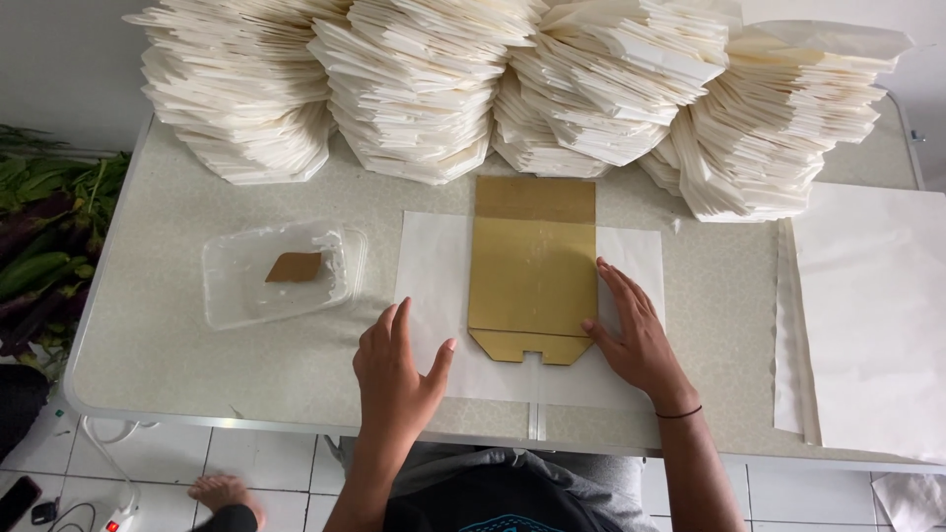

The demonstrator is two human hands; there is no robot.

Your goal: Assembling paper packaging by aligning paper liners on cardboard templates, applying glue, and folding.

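At the centre of the frame both hands lie flat and open, the left hand (397,366) pinning the white paper (434,296), the right hand (631,330) steadying the gold card (532,271) on the table (177,325).

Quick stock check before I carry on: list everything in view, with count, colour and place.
gold card template: one, gold-brown, lying flat on the white sheet at table centre
white sheet: one, white, under the template, near the front edge
folded paper stacks: four tall piles, cream-white, along the back of the table
plastic tray: one, clear, left of the sheet, with whitish smears inside
brown card scrap: one, brown, inside the tray
loose paper pile: one pile, white, at the table's right end
table: one, pale speckled top
green leaves: a bunch, green and purple, left of the table
left hand: flat on the sheet, left of the template
right hand: flat at the template's right edge
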